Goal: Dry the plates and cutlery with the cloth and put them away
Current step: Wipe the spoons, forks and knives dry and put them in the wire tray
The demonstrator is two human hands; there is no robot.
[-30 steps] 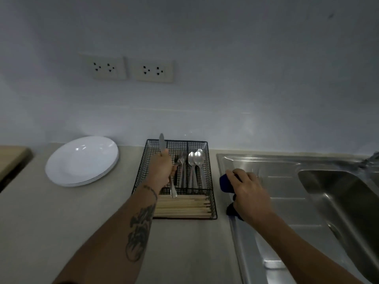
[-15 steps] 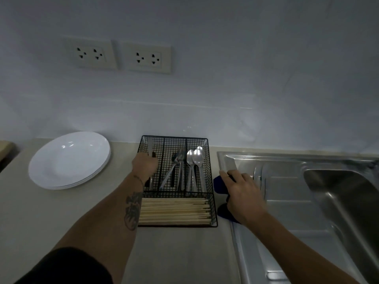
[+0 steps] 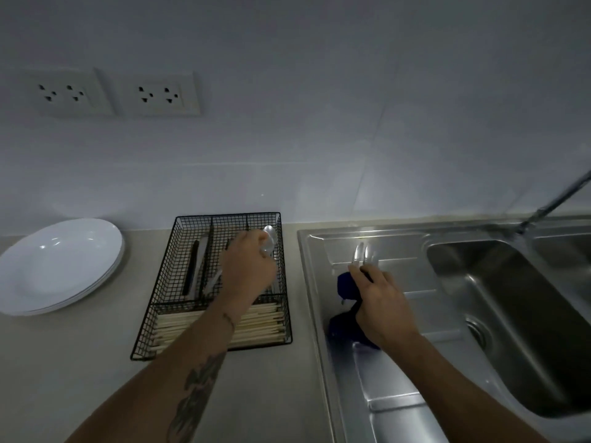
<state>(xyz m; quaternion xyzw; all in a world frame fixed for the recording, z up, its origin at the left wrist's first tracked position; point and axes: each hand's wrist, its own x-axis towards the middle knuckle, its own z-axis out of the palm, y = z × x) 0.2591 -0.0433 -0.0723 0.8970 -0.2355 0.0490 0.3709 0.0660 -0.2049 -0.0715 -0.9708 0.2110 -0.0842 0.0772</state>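
Cutlery lies in two places: some in the black wire basket [image 3: 220,282] on the bench [image 3: 80,362], and a few pieces [image 3: 364,253] on the steel draining board [image 3: 399,362] of the sink. I see the left hand [image 3: 248,270] over the basket's middle compartments, beside the spoons [image 3: 268,239]; its fingers are curled, but I cannot tell if they hold anything. The right hand [image 3: 380,302] grips the dark blue cloth [image 3: 343,314] on the draining board, and its fingers [image 3: 359,271] reach to the cutlery there. A knife [image 3: 192,270] lies in the left compartment, and wooden chopsticks [image 3: 256,327] fill the front one. White plates [image 3: 57,263] are stacked on the bench, left of the basket.
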